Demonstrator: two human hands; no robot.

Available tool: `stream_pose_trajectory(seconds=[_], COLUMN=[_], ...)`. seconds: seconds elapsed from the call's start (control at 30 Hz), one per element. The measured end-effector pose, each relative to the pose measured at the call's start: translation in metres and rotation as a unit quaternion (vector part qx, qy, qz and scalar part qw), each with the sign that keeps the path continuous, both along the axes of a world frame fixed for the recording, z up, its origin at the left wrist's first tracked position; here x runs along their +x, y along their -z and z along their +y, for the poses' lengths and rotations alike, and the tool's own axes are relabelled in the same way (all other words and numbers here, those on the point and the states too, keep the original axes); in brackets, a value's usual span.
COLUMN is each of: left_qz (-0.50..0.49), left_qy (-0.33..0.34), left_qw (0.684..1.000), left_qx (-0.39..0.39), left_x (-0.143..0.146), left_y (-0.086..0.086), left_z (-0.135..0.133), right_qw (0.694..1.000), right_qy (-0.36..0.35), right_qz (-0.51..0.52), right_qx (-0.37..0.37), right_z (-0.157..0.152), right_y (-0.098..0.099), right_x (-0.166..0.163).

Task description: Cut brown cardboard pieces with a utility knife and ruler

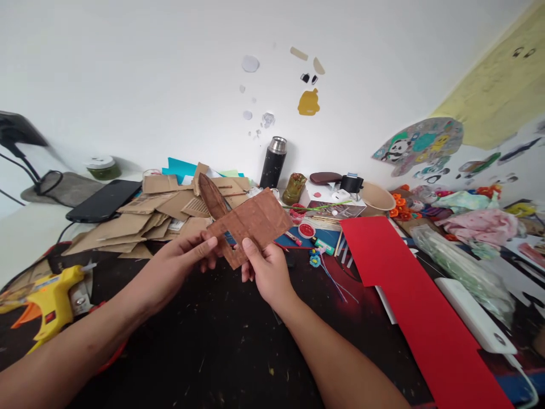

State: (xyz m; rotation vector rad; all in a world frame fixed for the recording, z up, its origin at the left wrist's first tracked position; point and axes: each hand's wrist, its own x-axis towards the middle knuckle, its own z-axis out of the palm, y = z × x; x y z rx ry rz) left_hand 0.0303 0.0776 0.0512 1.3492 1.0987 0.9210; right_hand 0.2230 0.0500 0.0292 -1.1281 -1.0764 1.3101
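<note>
Above the dark tabletop I hold a brown cardboard piece (pixel 259 218) tilted, its broad flat side facing me. A long pointed brown strip (pixel 212 196) rises at its upper left; whether the two are joined I cannot tell. My left hand (pixel 196 253) pinches the piece's left end between thumb and fingers. Near the lower edge my right hand (pixel 268 267) grips it, thumb on the front and fingers behind. A small gap shows in the cardboard between the two hands.
Stacked cardboard scraps (pixel 128 224) lie behind my left hand. A yellow glue gun (pixel 57 307) rests at the left, a red sheet (pixel 409 301) and white power bank (pixel 477 315) at the right. A black flask (pixel 273 165) stands by the wall.
</note>
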Motion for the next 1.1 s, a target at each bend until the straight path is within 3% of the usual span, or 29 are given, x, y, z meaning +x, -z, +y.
stream_pose_trajectory(seconds=[0.23, 0.47, 0.73, 1.1], left_qz=[0.007, 0.044, -0.022, -0.034], left_qy=[-0.046, 0.045, -0.046, -0.041], left_qw=[0.999, 0.998, 0.999, 0.998], left_qx=[0.007, 0.008, 0.015, 0.017], left_x=[-0.009, -0.006, -0.008, -0.007], left_y=[0.006, 0.011, 0.021, 0.021], left_z=[-0.005, -0.013, -0.012, -0.012], right_qw=[0.999, 1.000, 0.999, 0.999], right_qy=[-0.041, 0.000, -0.033, -0.039], right_qz=[-0.017, -0.017, 0.002, -0.008], right_qx=[-0.015, 0.021, 0.038, 0.037], right_z=[-0.003, 0.003, 0.001, 0.002], right_y=[0.006, 0.008, 0.007, 0.007], right_x=[-0.003, 0.005, 0.002, 0.003])
